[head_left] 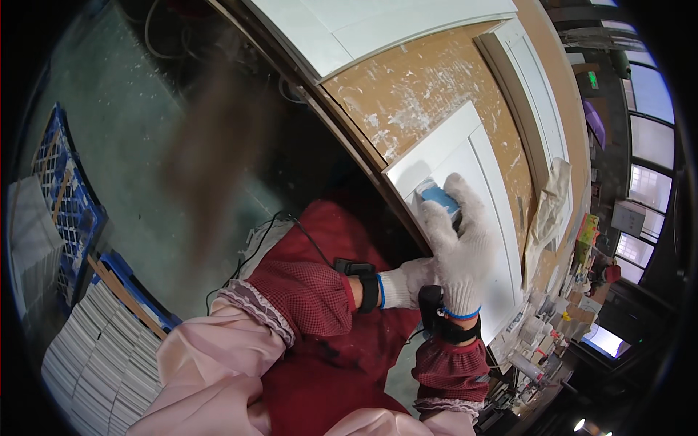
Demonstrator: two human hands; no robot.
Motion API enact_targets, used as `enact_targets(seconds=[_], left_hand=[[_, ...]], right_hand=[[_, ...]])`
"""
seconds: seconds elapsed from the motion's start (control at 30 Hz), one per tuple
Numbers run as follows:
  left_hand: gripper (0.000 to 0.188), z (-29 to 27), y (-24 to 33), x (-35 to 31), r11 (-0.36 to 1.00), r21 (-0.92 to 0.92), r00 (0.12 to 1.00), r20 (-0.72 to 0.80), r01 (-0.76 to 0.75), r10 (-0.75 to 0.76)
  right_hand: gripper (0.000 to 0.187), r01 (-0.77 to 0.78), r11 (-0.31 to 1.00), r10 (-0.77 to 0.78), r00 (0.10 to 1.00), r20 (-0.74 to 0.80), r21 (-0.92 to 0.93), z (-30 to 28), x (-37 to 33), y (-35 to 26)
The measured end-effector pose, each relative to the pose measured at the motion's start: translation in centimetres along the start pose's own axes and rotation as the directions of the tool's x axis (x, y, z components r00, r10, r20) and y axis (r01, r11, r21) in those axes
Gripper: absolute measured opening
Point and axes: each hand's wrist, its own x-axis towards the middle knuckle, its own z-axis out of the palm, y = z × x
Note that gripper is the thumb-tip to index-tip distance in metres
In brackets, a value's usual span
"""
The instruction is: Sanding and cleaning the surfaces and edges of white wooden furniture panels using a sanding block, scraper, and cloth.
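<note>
The right hand (459, 243), in a white knit glove, lies flat over a blue sanding block (439, 196), its grip closed loosely on the block with the fingers spread across the top and pressing it down. The block sits on a white panelled door (486, 156) near that door's lower left corner, just inside the raised frame edge. The left hand (416, 276), also gloved in white, is tucked beside and partly under the right wrist at the near edge of the same door; its fingers are hidden, so I cannot tell how far its grip is open or whether it has hold of anything. Both forearms wear red checked sleeve covers over pink sleeves, with a dark band at each wrist.

The door lies on a brown desk (414, 91) smeared with white dust and filler. Beyond the door on the desk lie further white panels (378, 25), and to the right of the door a second white panelled door (538, 87). A crumpled pale cloth (547, 211) hangs just right of the door being worked. Far left of the door, on the floor, stands a blue crate (69, 196), with stacks of white strips (102, 349) below it.
</note>
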Motion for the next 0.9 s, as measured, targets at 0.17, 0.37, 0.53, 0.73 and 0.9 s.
enact_targets(seconds=[0.17,0.37,0.53,0.73,0.9], left_hand=[[0.042,0.0,0.2,-0.1,1.000,-0.007,1.000,0.010,0.004,-0.004],[0.042,-0.1,0.3,-0.4,1.000,-0.002,1.000,0.010,0.017,-0.017],[0.042,-0.2,0.4,-0.4,1.000,-0.008,1.000,0.016,0.021,-0.020],[0.042,-0.3,0.5,-0.5,1.000,-0.006,1.000,0.021,0.021,-0.020],[0.042,-0.5,0.5,-0.9,0.999,0.006,0.999,0.012,0.035,-0.035]], right_hand=[[0.046,0.077,0.994,-0.073,0.996,0.047,-0.083,0.0,-0.9,0.2],[0.047,0.080,0.992,-0.060,0.981,0.183,-0.101,-0.4,-1.5,-1.4],[0.052,0.121,0.992,-0.122,0.992,0.020,0.036,0.7,-1.6,0.1],[0.054,0.182,0.980,-0.178,0.983,0.054,-0.081,0.6,-1.2,-0.4],[0.044,0.111,0.987,-0.091,0.981,0.169,-0.114,0.4,-1.5,-1.0]])
